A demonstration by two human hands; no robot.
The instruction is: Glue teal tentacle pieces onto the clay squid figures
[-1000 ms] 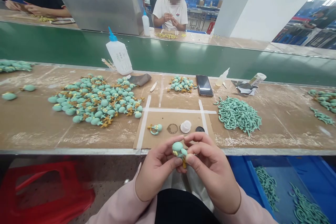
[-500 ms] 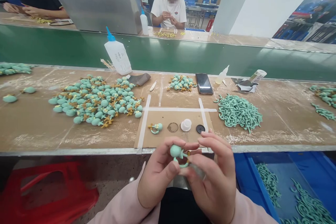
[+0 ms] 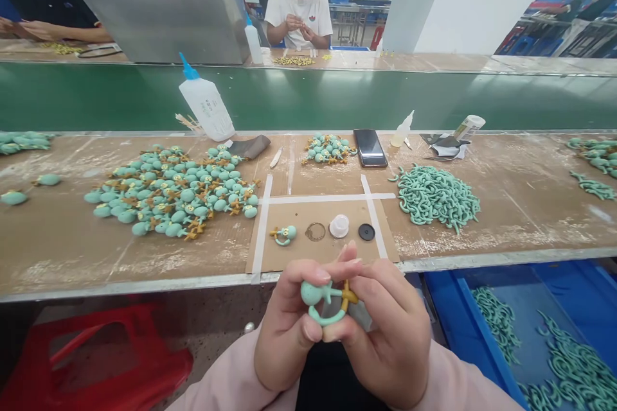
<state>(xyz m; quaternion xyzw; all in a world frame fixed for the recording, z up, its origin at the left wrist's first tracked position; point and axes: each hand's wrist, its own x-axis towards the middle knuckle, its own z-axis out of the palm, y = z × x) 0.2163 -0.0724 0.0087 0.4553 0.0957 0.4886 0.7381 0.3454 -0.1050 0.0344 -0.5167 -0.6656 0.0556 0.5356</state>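
Note:
Between my two hands, in front of the table edge, is a small figurine (image 3: 312, 293) with a round mint-green head and a mustard-brown body. A curved green piece (image 3: 328, 318) arcs below it, from near the head to the brown part. My left hand (image 3: 284, 321) grips the head side with thumb and fingers. My right hand (image 3: 393, 327) pinches the brown end and the curved piece. A similar figurine with a curved piece (image 3: 283, 235) lies on the cardboard mat (image 3: 308, 260), beside a brown ring (image 3: 315, 231), a white cup (image 3: 339, 226) and a black round lid (image 3: 367, 232).
Left lies a big heap of figurines (image 3: 178, 192), right a heap of curved green pieces (image 3: 436, 196). Behind are a glue bottle (image 3: 207, 106), a phone (image 3: 370, 148) and a small dropper bottle (image 3: 402, 130). Blue bins (image 3: 475, 327) sit below right, a red stool (image 3: 106, 347) below left.
My right fingers have closed in around the figurine's brown end, and the curved piece shows more fully. Both hands have moved slightly down, and the camera view has shifted.

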